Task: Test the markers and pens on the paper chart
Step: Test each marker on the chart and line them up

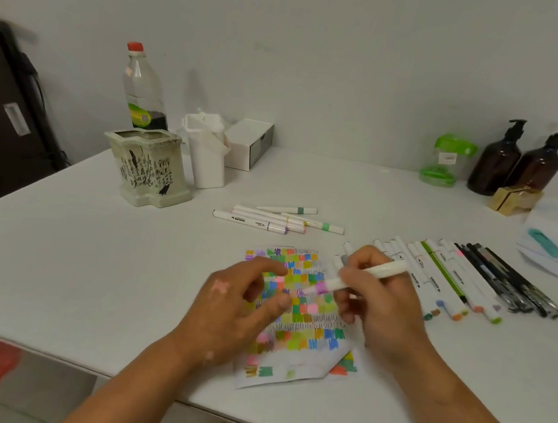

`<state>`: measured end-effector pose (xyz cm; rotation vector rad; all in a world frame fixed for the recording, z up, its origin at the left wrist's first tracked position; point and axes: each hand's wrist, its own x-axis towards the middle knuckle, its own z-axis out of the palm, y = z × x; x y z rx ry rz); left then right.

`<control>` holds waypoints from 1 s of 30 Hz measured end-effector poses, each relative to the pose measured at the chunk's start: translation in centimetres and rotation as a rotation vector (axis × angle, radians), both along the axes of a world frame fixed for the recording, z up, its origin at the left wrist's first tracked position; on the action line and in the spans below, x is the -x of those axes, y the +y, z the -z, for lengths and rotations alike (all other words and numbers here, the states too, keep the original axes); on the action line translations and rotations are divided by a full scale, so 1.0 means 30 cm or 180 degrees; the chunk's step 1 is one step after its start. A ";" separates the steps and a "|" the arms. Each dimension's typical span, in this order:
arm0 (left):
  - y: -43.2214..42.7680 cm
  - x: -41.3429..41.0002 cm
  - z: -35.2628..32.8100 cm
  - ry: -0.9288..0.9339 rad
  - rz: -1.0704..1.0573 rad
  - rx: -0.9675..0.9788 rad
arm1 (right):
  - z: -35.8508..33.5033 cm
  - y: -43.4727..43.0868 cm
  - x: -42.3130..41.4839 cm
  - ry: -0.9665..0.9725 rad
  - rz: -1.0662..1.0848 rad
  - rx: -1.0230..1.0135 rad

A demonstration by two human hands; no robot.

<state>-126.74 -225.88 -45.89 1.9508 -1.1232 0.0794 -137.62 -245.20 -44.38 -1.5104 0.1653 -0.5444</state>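
- The right hand's (378, 301) fingers (350, 274) are curled round a white marker (371, 272) with a pink-violet band and grip it near that band. The marker lies slantwise above the sheet, its coloured end pointing left.
- The left hand (240, 307) hovers over the sheet with its fingers (273, 269) bent, the tips close to the marker's blurred coloured end. Whether they pinch a cap or hold nothing cannot be told.
- Under both hands lies the paper chart (309, 338), crowded with coloured swatches and black scribble rows. Its near right corner is folded over. The hands hide much of its middle.
- Just right of the chart, partly behind the right hand, is a row of white markers (449, 281), then dark pens (511, 280) side by side.
- Beyond the chart, a small bunch of markers (263, 219) lies apart.
- Farther back on the white table (93, 260):
  - a ceramic pot (148, 166) with black writing
  - a clear bottle (143, 93) with a red cap
  - a white container (207, 155)
  - a white box (248, 144)
- At the far right stand a green dispenser (448, 160), two brown pump bottles (496, 162) and a gold box (516, 198).
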 end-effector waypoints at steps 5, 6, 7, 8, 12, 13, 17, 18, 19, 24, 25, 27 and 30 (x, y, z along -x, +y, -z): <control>0.138 -0.049 -0.012 -0.0324 0.0116 -0.0611 | -0.006 0.045 0.101 0.0472 -0.0102 -0.0229; 0.151 -0.041 0.001 -0.0341 0.0198 -0.0830 | -0.005 0.073 0.110 0.0609 -0.0226 -0.0046; 0.157 -0.029 0.016 -0.0387 0.0269 -0.1010 | -0.005 0.102 0.116 0.0717 -0.0326 0.0174; 0.158 -0.016 0.030 -0.0462 0.0301 -0.1133 | -0.005 0.127 0.115 0.0790 -0.0371 0.0407; 0.156 -0.004 0.052 -0.0601 0.0178 -0.1329 | 0.014 0.185 0.090 0.1003 -0.0274 0.1069; 0.156 -0.005 0.053 -0.0594 0.0179 -0.1359 | 0.021 0.192 0.087 0.1082 -0.0250 0.1198; 0.155 -0.008 0.051 -0.0507 0.0218 -0.1475 | 0.030 0.199 0.080 0.1285 -0.0182 0.1497; 0.156 -0.008 0.052 -0.0478 0.0208 -0.1507 | 0.031 0.200 0.078 0.1294 -0.0172 0.1505; 0.157 -0.010 0.054 -0.0462 0.0194 -0.1526 | 0.031 0.203 0.076 0.1299 -0.0165 0.1514; 0.159 -0.013 0.054 -0.0402 0.0194 -0.1563 | 0.032 0.206 0.075 0.1369 -0.0191 0.1593; 0.158 -0.013 0.053 -0.0396 0.0193 -0.1573 | 0.030 0.205 0.076 0.1398 -0.0224 0.1607; 0.157 -0.011 0.050 -0.0377 0.0196 -0.1588 | 0.029 0.206 0.076 0.1399 -0.0218 0.1610; 0.157 -0.009 0.046 -0.0354 0.0201 -0.1618 | 0.028 0.208 0.076 0.1364 -0.0127 0.1575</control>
